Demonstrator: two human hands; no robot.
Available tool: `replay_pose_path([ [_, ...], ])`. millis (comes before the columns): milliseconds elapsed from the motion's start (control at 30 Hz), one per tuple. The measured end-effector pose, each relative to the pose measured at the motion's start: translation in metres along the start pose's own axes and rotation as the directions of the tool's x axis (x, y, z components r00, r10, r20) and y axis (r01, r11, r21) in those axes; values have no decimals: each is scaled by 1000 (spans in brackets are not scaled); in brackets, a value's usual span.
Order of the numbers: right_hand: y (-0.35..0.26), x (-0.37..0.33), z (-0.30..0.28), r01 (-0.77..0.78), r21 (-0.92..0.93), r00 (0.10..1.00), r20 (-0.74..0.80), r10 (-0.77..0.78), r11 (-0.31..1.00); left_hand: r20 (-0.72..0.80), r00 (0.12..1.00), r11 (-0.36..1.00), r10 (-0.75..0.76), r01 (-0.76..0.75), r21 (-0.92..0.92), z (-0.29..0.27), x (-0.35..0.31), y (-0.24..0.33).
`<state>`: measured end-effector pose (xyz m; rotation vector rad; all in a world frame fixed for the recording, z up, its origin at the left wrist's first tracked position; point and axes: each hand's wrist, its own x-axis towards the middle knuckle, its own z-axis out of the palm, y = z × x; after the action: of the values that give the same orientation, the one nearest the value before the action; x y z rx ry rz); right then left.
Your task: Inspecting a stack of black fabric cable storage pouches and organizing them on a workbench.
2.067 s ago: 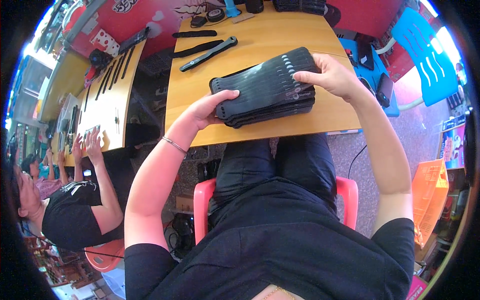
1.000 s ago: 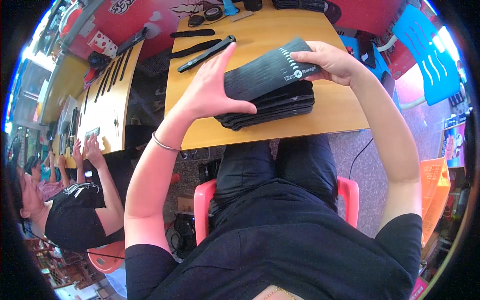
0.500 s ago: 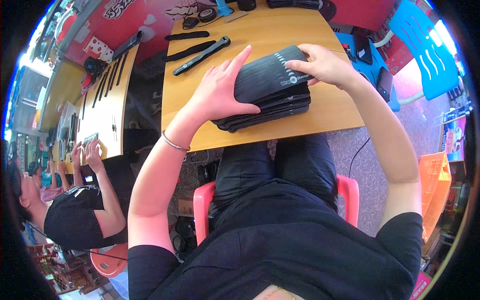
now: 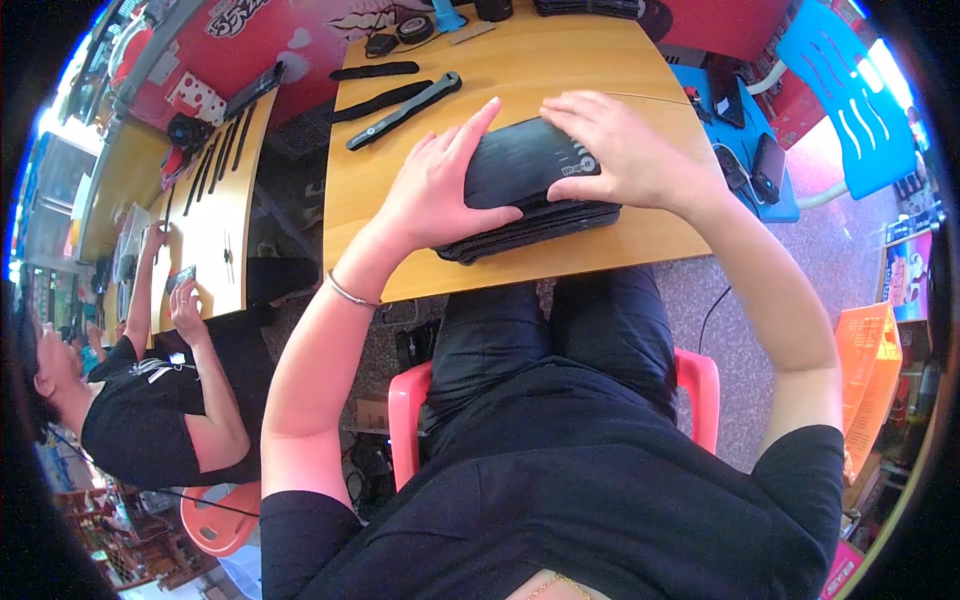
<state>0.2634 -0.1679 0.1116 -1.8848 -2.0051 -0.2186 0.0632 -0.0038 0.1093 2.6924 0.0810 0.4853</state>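
Observation:
A stack of flat black printed cards or sleeves (image 4: 515, 165) lies near the front edge of the wooden table (image 4: 560, 60). Against its left end rests my left hand (image 4: 437, 185), the fingers stretched apart and the thumb along the near side. My right hand (image 4: 620, 150) spans the right part of the stack, fingertips over the far edge and thumb at the near edge, covering much of the top print. Beyond my left hand lie a long grey-black strap (image 4: 405, 112) with a looped end and two black strips (image 4: 375, 71).
A blue chair (image 4: 850, 110) and a blue seat holding dark devices (image 4: 768, 165) stand to the right. An orange crate (image 4: 866, 365) is below them. On the left, a co-worker (image 4: 150, 420) sits at another table (image 4: 205, 255) with black strips.
My right hand has moved left and nearer over the stack, from the top piece's far right corner. My left hand has barely moved. The co-worker's one arm has reached farther out.

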Motion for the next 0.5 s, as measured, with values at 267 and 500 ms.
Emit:
replay_pose_path([
  [267, -11, -5, 12, -20, -45, 996, 88, 24, 999, -15, 999, 999, 33, -33, 7, 6, -2, -3],
  [500, -19, -4, 21, 26, -249, 1000, 24, -20, 968, 28, 999, 985, 24, -29, 171, 10, -5, -3],
])
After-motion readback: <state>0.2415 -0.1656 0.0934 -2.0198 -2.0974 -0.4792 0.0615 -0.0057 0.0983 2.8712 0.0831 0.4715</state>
